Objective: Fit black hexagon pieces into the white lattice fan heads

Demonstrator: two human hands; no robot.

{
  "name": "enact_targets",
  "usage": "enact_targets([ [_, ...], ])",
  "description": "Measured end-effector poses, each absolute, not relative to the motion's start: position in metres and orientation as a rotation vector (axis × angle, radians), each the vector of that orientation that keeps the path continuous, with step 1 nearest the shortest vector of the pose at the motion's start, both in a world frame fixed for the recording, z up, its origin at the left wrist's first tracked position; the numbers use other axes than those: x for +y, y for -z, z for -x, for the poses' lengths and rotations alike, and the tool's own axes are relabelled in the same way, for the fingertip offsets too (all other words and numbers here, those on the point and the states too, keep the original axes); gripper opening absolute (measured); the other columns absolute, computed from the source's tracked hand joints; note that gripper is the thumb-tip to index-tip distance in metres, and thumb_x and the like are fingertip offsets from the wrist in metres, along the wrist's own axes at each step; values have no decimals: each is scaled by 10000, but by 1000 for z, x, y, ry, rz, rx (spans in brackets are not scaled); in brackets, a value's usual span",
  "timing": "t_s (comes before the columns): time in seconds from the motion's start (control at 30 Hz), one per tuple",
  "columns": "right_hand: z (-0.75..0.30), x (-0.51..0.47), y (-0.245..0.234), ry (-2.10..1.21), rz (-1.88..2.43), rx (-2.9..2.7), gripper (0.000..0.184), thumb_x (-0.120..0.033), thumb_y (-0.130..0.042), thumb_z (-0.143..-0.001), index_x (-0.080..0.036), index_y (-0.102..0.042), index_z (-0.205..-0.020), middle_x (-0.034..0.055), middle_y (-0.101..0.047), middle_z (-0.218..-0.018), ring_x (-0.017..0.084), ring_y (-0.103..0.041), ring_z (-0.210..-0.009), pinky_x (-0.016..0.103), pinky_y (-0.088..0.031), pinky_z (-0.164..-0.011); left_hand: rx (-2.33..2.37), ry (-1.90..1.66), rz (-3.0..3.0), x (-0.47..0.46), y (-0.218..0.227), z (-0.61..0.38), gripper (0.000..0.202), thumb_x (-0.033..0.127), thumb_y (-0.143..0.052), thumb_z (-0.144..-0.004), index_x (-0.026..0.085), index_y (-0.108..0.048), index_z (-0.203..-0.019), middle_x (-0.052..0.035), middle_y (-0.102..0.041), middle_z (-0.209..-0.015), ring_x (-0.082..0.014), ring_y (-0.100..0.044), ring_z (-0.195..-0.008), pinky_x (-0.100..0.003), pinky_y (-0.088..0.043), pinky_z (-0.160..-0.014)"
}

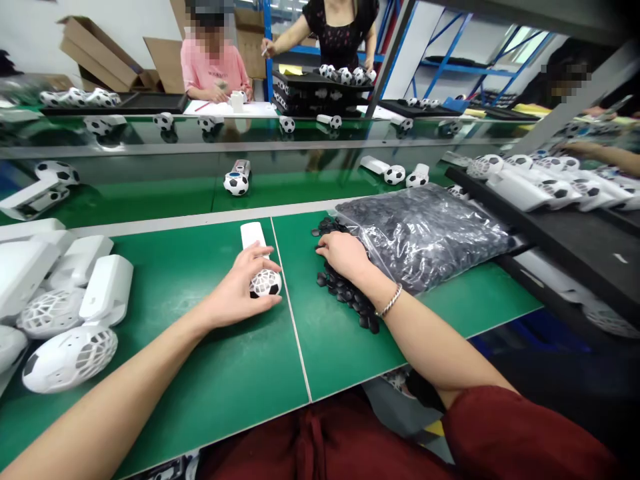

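Note:
My left hand (245,283) curls around a white plastic part with a round football-patterned head (266,283) and a flat white handle (253,235), which lies on the green work surface. Thumb and fingers sit on either side of the head. My right hand (345,257), a chain bracelet on its wrist, reaches into a pile of small black pieces (350,293). Its thumb and index finger are pinched together over the pile, and whatever is between them is too small to make out. Right behind that hand lies a clear plastic bag (425,230) full of similar black pieces.
More white football-headed parts (70,357) are heaped at the left. A black tray (565,247) of such parts stands at the right. Beyond a pale rail runs a green conveyor belt (175,187) with scattered parts (236,183). Co-workers (215,67) are on the far side.

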State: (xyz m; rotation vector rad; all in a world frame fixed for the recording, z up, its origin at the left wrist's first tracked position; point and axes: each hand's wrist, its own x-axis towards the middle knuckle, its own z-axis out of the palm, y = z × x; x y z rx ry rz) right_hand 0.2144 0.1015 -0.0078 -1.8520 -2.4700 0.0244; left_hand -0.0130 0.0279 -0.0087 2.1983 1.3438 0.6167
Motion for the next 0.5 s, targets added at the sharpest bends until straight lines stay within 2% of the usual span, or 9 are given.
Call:
enact_targets([
  [0.07, -206, 95, 6, 52, 1847, -2525, 192, -238, -506, -843, -135, -658, -896, 117, -648, -895, 225, -600, -849, 289, -438, -686, 1575, -690, -2150, 25, 13, 10, 562, 503, -676, -615, 213, -500, -1062, -121, -259, -1330, -363, -197, -1277, -555, -260, -1016],
  [0.13, -196, 89, 4, 97, 1829, -2547, 212, -197, -478, -848, -91, -655, -897, 158, -632, -930, 261, -583, -901, 311, -444, -692, 1728, -699, -2102, 22, 15, 6, 648, 548, -692, -576, 205, -494, -1088, -127, -288, -1248, -358, -277, -1203, -551, -307, -983],
  [0.23, -186, 84, 4, 183, 1841, -2545, 305, -303, -476, -859, -53, -643, -910, 194, -616, -938, 306, -575, -905, 380, -448, -720, 1669, -646, -2138, 19, 14, 4, 556, 460, -669, -633, 197, -478, -1084, -92, -381, -1113, -295, -361, -1115, -494, -354, -967],
  [0.33, -184, 89, 8, 228, 1903, -2486, 376, -388, -462, -860, -66, -610, -986, 185, -615, -934, 300, -602, -852, 395, -460, -706, 1637, -642, -2154, 19, 11, 4, 523, 383, -664, -635, 184, -466, -1077, -78, -410, -1080, -271, -376, -1081, -463, -368, -963],
  [0.5, -189, 101, 11, 171, 1874, -2518, 248, -147, -414, -848, -85, -595, -1005, 169, -630, -889, 269, -635, -807, 335, -475, -659, 1564, -632, -2165, 20, 9, 7, 506, 323, -655, -626, 184, -471, -1076, -72, -416, -1093, -263, -388, -1051, -449, -385, -945],
])
